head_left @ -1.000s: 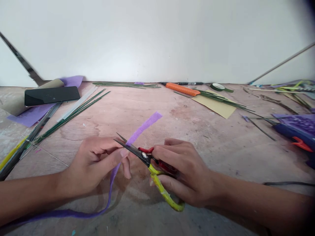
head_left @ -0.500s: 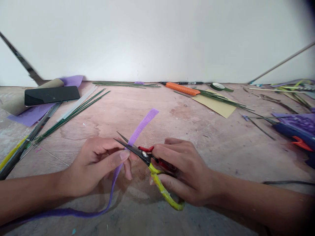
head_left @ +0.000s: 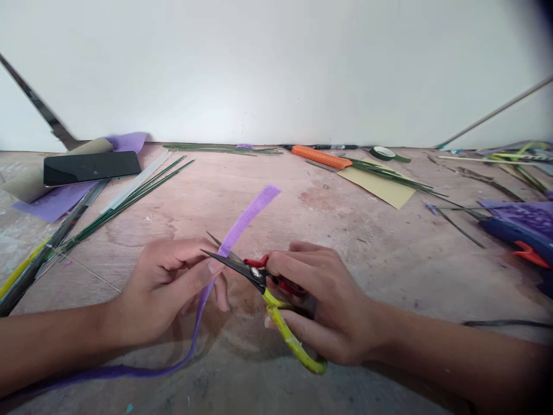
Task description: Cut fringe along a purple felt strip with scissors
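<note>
My left hand [head_left: 173,288] pinches a long purple paper strip [head_left: 249,219] between thumb and fingers. The strip's short end rises up and to the right, while its long tail runs down from my fingers and off to the lower left. My right hand [head_left: 319,300] grips a pair of scissors [head_left: 258,275] with one red and one yellow handle. Their dark blades stand slightly apart, with the strip passing between them just above my left thumb.
To the left lie a phone [head_left: 91,168], purple paper [head_left: 56,203] and green wires [head_left: 129,199]. Along the back are an orange cutter [head_left: 320,157], yellow card [head_left: 380,185] and green tape roll [head_left: 383,153]. At right sits a blue tool with an orange trigger [head_left: 514,235], probably a glue gun.
The strip has slid slightly, with a little more of its free end standing above the blades. My left thumb has shifted slightly left; the scissors have barely moved.
</note>
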`<move>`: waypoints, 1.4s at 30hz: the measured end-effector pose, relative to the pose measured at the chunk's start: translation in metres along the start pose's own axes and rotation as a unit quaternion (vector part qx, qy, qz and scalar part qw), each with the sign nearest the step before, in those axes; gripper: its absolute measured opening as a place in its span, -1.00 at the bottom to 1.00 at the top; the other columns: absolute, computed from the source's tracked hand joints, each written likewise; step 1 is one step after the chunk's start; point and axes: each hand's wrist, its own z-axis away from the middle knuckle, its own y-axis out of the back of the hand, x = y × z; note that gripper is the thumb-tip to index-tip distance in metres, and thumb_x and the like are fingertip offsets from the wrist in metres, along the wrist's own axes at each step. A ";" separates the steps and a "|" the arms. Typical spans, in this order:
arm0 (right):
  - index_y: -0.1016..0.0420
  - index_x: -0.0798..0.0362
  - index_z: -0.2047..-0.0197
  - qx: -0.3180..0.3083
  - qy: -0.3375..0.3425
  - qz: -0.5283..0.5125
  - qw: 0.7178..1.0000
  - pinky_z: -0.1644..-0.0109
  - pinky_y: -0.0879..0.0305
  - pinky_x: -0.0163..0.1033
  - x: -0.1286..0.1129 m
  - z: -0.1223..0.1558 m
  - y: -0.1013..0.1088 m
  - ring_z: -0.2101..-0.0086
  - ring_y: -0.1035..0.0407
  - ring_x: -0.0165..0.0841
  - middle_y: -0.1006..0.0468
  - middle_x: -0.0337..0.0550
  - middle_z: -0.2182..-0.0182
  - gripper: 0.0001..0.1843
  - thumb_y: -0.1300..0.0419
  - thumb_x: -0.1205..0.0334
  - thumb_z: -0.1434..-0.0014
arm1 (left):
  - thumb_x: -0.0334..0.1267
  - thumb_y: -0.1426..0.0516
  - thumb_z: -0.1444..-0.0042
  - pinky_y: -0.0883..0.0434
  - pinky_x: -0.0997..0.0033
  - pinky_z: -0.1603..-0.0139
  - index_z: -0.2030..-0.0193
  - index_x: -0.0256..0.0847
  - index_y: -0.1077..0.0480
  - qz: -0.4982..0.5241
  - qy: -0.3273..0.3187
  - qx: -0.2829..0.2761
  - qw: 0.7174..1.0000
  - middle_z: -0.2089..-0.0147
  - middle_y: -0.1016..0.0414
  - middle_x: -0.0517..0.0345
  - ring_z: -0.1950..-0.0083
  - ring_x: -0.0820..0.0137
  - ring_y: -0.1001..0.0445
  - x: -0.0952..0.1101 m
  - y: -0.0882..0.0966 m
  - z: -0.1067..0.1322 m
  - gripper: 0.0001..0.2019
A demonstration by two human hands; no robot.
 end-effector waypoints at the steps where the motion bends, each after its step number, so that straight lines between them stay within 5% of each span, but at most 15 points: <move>1: -0.05 0.01 0.44 0.000 0.001 -0.001 1.000 0.40 0.12 -0.26 0.000 0.000 0.000 0.59 -0.03 -0.45 -0.24 -0.36 0.57 -0.78 -0.06 0.23 -0.15 | -0.31 -0.06 -0.32 -0.13 0.64 0.70 0.39 -0.30 -0.49 -0.011 -0.003 -0.001 1.000 0.53 -0.53 0.16 0.67 0.62 -0.23 0.000 0.000 0.000 -0.72; 24: -0.07 0.01 0.42 -0.006 0.029 -0.009 1.000 0.40 0.11 -0.26 0.005 0.004 -0.001 0.57 -0.03 -0.46 -0.20 -0.37 0.56 -0.74 -0.08 0.19 -0.24 | -0.37 -0.08 -0.28 -0.14 0.65 0.70 0.48 -0.29 -0.52 -0.094 -0.036 -0.014 0.995 0.53 -0.56 0.19 0.70 0.64 -0.23 0.002 0.000 -0.001 -0.69; 31: -0.12 0.01 0.41 -0.001 0.029 -0.008 1.000 0.40 0.10 -0.26 0.003 0.005 0.000 0.57 -0.06 -0.44 -0.24 -0.35 0.56 -0.75 -0.03 0.16 -0.30 | -0.29 -0.09 -0.31 -0.17 0.69 0.66 0.45 -0.30 -0.53 -0.028 0.004 -0.023 0.999 0.48 -0.58 0.17 0.66 0.67 -0.25 -0.004 0.001 0.001 -0.68; 37: -0.17 0.02 0.41 0.000 0.008 -0.002 1.000 0.40 0.09 -0.27 0.001 0.004 0.000 0.58 -0.06 -0.44 -0.28 -0.34 0.56 -0.79 -0.05 0.20 -0.26 | -0.28 -0.09 -0.32 -0.18 0.71 0.64 0.19 -0.23 -0.57 0.039 0.022 -0.026 0.999 0.50 -0.59 0.18 0.63 0.64 -0.31 -0.007 0.000 0.001 -0.79; 42: -0.09 0.01 0.44 0.005 -0.004 0.007 1.000 0.41 0.12 -0.28 0.002 0.003 -0.003 0.59 -0.01 -0.47 -0.23 -0.38 0.57 -0.77 -0.11 0.25 -0.17 | -0.27 -0.09 -0.32 -0.17 0.73 0.65 0.33 -0.25 -0.54 0.038 0.022 0.005 0.999 0.51 -0.55 0.22 0.64 0.66 -0.27 -0.005 0.000 0.003 -0.75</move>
